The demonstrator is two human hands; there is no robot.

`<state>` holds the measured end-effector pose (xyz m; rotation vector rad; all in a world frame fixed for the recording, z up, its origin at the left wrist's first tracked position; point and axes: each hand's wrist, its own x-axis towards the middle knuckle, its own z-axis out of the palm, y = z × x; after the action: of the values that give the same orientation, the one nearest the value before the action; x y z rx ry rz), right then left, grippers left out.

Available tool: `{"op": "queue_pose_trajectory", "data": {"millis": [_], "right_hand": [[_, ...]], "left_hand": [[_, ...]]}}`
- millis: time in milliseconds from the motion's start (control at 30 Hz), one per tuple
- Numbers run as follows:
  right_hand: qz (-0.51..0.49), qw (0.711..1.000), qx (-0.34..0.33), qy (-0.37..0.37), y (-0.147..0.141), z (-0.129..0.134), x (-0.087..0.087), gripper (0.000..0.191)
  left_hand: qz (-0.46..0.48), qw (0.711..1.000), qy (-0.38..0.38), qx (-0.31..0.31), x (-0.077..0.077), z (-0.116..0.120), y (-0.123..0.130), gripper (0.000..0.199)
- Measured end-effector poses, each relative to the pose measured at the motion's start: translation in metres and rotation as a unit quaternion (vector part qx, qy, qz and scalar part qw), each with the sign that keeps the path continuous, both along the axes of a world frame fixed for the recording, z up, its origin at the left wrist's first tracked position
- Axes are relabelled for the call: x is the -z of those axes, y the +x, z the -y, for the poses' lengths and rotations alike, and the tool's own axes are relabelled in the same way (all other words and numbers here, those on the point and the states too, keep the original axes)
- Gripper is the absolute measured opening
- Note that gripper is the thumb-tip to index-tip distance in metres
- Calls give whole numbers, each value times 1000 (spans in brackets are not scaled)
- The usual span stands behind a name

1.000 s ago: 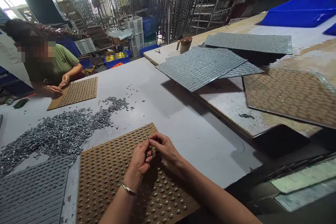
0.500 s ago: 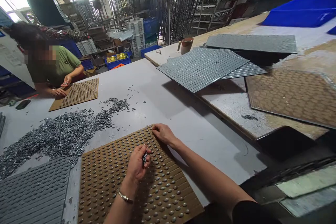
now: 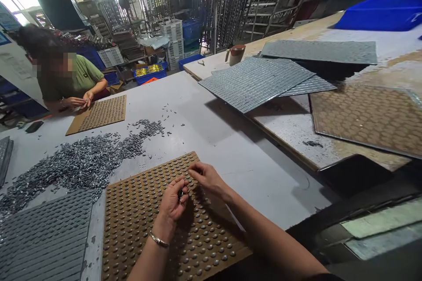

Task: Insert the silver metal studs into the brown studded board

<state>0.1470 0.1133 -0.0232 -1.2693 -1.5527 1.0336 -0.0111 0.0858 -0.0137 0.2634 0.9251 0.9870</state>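
Note:
My left hand, with a metal bracelet at the wrist, is cupped over a brown cardboard-like sheet. Several small, shiny dark-silver oval pieces show between its curled fingers. Just right of it, my right hand hovers above the sheet's far right edge with thumb and fingers pinched together. Whatever lies between those fingertips is too small to make out. Rows of similar oval pieces cover much of the sheet. Beyond it to the left spreads a large heap of loose oval pieces.
A grey ribbed sheet lies at the lower left. Across the table a co-worker works at another brown sheet. On the right-hand table rest overlapping silver ribbed sheets, a mug, a brown patterned panel and a blue bin.
My right hand has come off the sheet's far corner and moved closer to my left hand, its fingers pinched. The co-worker's hands have come together above their sheet.

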Motion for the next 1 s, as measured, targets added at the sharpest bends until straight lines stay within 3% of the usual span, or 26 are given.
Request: {"op": "queue_pose_trajectory", "data": {"millis": [100,233,367,533,633,833,1000], "right_hand": [[-50,998,-28,-19,-2,23,-7,17],[-2,1000,-24,-18,3,30,-9,14],[44,997,-57,-22,11,11,0,14],[188,982,32,1,21,-29,20,11],[247,969,14,-1,23,-45,29,10],[276,961,31,-14,18,-50,33,10],[247,966,71,5,18,-37,20,13]], "left_hand": [[-7,999,19,29,0,2,5,29],[-27,997,22,73,5,4,12,33],[-21,998,20,57,9,1,16,28],[-34,999,-18,10,8,-2,10,16],[-45,999,-14,5,10,0,4,13],[-56,998,1,12,18,4,2,32],[-22,1000,9,15,12,6,2,31]]}}
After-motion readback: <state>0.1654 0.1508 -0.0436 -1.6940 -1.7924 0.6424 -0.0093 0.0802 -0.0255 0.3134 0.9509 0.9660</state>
